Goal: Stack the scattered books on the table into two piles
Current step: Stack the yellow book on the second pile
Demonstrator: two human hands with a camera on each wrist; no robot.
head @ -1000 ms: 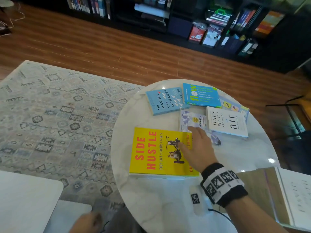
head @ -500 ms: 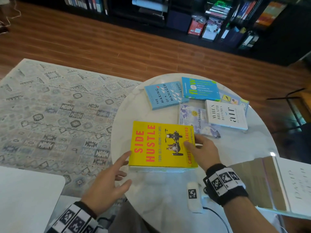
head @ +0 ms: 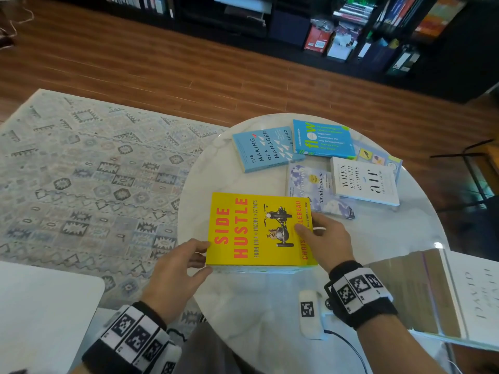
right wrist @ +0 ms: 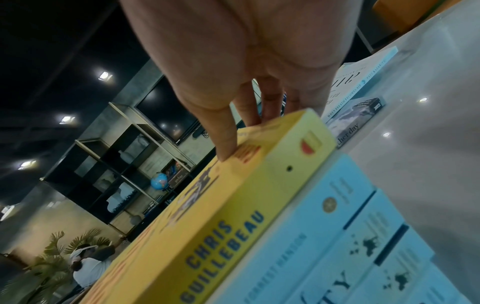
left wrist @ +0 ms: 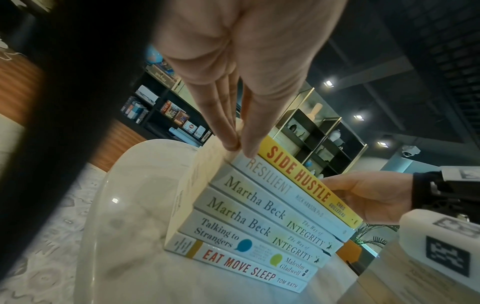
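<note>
The yellow "Side Hustle" book [head: 251, 230] tops a pile of several books [left wrist: 259, 222] at the front of the round marble table [head: 264, 314]. My left hand [head: 202, 256] presses its straight fingers [left wrist: 228, 131] against the pile's left end. My right hand [head: 310, 228] grips the yellow book's right edge, with the thumb [right wrist: 226, 142] on the cover and the fingers over the side. Scattered behind lie "The Making of a Manager" [head: 266, 149], "flow" [head: 322, 139], "When Breath Becomes Air" [head: 364, 180] and a lavender book [head: 310, 190].
A pale blue book [head: 378, 157] lies partly under the white one. A white tagged device [head: 310, 314] with a cable sits near the table's front edge. A thick open-looking book [head: 432, 292] lies at the right. A white surface [head: 40, 306] and a patterned rug are on the left.
My left hand has come up from below the table to the pile's left end. My right hand has drawn back from the lavender book to the yellow book's right edge.
</note>
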